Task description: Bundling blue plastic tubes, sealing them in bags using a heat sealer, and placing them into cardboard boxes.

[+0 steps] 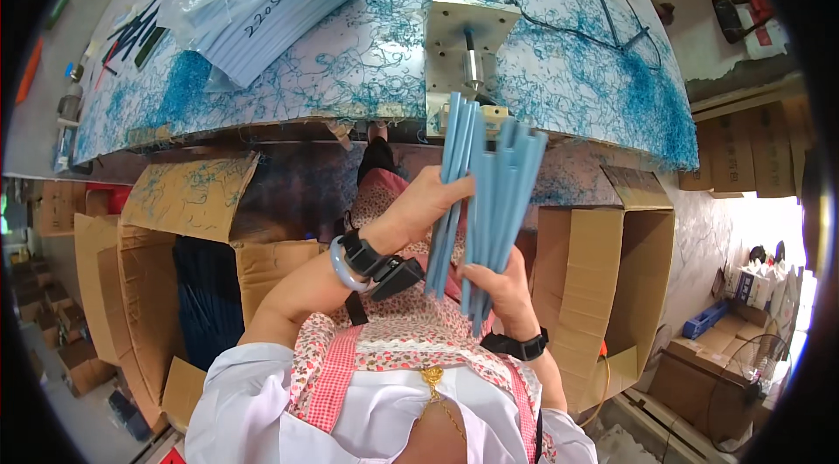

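Two bundles of light blue plastic tubes are held close together over my lap, just in front of the table edge. My left hand (428, 209) is closed around the smaller bundle (461, 141), its tubes roughly upright. The larger bundle (500, 202) is gripped near its lower end by my right hand (502, 287), its tubes fanning slightly toward the top. Its upper ends look a little blurred. Right beyond the tubes stands a motor-driven machine (472, 27) with a metal plate and a round steel spindle (473, 71).
Blue curly shavings (581, 88) cover much of the white table (332, 58). A clear plastic bag of pale blue tubes (271, 14) lies at the far left. An open carton (179, 202) holding dark tubes stands to my left; another open carton (577, 289) stands to my right.
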A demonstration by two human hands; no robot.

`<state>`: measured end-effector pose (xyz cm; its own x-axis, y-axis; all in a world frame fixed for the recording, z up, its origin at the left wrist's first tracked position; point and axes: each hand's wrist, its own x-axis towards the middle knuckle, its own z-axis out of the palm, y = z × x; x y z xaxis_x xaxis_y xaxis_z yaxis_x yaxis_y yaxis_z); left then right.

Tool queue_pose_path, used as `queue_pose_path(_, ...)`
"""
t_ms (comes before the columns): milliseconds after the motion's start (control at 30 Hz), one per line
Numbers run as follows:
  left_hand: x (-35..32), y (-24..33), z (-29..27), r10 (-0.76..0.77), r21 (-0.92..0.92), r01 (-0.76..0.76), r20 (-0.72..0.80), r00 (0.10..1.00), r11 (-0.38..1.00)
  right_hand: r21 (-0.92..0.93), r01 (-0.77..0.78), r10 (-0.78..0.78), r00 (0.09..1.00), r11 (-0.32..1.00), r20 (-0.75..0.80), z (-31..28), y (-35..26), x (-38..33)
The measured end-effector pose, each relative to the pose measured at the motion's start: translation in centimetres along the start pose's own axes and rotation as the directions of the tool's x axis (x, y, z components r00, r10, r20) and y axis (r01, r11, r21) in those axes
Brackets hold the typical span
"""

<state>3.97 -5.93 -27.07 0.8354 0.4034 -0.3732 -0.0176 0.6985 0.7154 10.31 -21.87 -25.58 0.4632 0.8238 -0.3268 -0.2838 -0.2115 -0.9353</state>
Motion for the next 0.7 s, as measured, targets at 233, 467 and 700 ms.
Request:
queue_pose_path(233, 0.1, 0.3, 0.5, 0.016, 0.1, -0.012, -0.043, 0.999, 0.995, 0.257, -0.149, 0.161, 0.987, 0.955, -0.027, -0.3, -1.7, -0.2)
queue_pose_path(467, 0.1, 1.2, 0.1, -0.04, 0.1, 0.049, -0.082, 0.996, 0.994, 0.13, -0.126, 0.126, 0.992, 0.984, 0.013, 0.0, -1.3, 1.2)
queue_pose_path(700, 0.4, 0.2, 0.3, -0.028, 0.105, 0.028, -0.007, 1.0, 0.994, 0.096, -0.069, 0.072, 0.997, 0.993, -0.025, 0.4, -1.2, -1.0)
